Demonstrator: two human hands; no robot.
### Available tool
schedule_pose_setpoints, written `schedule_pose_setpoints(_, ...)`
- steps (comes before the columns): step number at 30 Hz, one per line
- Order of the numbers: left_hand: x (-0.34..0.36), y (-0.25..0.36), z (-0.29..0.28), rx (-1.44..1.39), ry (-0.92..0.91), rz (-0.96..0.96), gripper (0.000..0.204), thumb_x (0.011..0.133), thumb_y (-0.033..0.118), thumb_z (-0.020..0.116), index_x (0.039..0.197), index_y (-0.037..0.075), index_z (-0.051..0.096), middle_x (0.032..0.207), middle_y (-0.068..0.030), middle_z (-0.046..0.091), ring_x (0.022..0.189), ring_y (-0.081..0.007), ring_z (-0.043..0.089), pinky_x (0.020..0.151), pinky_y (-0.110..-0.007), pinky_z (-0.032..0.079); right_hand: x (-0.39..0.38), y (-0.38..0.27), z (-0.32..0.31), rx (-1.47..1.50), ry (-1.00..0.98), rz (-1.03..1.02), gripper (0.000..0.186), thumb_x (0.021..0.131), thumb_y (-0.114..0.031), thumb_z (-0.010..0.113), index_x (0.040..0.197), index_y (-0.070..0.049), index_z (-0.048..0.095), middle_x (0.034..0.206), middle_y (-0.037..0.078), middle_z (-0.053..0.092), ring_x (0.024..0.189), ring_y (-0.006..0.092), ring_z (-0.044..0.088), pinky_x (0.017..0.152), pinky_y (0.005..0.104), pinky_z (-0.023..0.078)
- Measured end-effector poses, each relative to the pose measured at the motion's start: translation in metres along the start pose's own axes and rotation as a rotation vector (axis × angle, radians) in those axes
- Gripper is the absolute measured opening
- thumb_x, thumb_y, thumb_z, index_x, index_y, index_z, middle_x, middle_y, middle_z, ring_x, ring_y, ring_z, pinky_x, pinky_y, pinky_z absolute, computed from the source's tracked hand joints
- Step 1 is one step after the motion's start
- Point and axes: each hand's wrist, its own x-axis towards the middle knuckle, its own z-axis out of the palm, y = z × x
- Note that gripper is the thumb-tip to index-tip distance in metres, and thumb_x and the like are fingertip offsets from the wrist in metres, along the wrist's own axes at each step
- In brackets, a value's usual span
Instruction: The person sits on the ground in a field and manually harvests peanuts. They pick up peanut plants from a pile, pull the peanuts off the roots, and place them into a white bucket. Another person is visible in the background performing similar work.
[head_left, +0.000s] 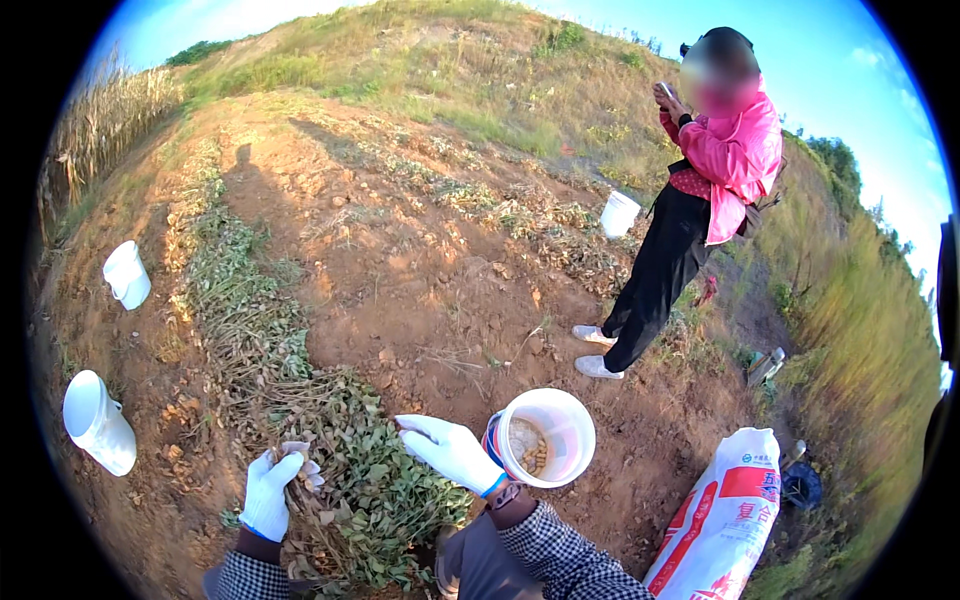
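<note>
My left hand, in a white glove, is closed on the stems of a peanut plant at the near end of a long row of pulled plants. Pale, dirt-coloured bits show beside its fingertips; I cannot make out whether they are pods. Over the green leaves my right hand, also gloved in white, has its fingers stretched out and holds nothing that I can see. Just right of it stands a white bucket with some peanuts at the bottom.
Two white buckets stand left of the plant row. Another white bucket is farther off, near a person in a pink jacket holding a phone-like object. A red-and-white sack lies at the near right.
</note>
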Motion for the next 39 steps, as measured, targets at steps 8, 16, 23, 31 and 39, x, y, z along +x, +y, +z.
schedule_pose_setpoints(8,-0.007,0.001,-0.002,0.03,-0.012,-0.074,0.042,0.101,0.02,0.053,0.136,-0.002,0.048,0.121,-0.0077,0.061,0.109,-0.0166,0.058,0.096,-0.03,0.045,0.041,-0.035,0.11,-0.125,-0.323,-0.285,0.05,0.096,-0.041,0.054,0.136,-0.012,0.053,0.109,0.017,0.062,0.096,0.0342,0.064,0.084,0.0411,0.051)
schedule_pose_setpoints(16,-0.015,0.014,-0.02,0.042,-0.054,-0.131,0.056,0.103,0.031,0.046,0.145,-0.004,0.035,0.11,-0.0139,0.066,0.083,-0.0216,0.067,0.07,-0.033,0.058,0.063,-0.047,0.125,0.34,-0.648,-0.004,0.03,0.093,-0.022,0.066,0.116,-0.003,0.066,0.073,0.001,0.065,0.06,0.0061,0.058,0.053,0.0218,0.047)
schedule_pose_setpoints(23,0.01,-0.002,-0.019,-0.058,-0.039,-0.237,0.049,0.102,0.035,0.051,0.134,-0.002,0.054,0.112,-0.0076,0.067,0.096,-0.0155,0.064,0.085,-0.028,0.052,0.045,-0.045,0.109,0.321,-0.348,0.177,0.026,0.093,-0.014,0.064,0.113,0.002,0.066,0.084,0.004,0.07,0.064,0.0056,0.062,0.057,0.0207,0.051)
schedule_pose_setpoints(31,0.016,-0.015,-0.024,0.282,0.031,-0.183,0.042,0.098,0.033,0.058,0.117,-0.004,0.066,0.113,-0.0104,0.068,0.105,-0.0151,0.061,0.094,-0.029,0.046,0.016,-0.052,0.099,0.315,-0.291,-0.019,0.018,0.086,-0.002,0.068,0.103,0.003,0.069,0.088,0.007,0.069,0.064,0.0105,0.066,0.055,0.0232,0.053)
schedule_pose_setpoints(39,0.007,-0.008,-0.039,-0.221,-0.158,-0.095,0.051,0.103,0.035,0.05,0.137,-0.003,0.049,0.099,-0.0157,0.069,0.087,-0.0238,0.069,0.082,-0.037,0.056,0.026,-0.005,-0.01,0.247,0.51,0.206,0.021,0.091,-0.005,0.06,0.111,0.002,0.065,0.084,0.005,0.066,0.061,0.0099,0.06,0.054,0.023,0.051)
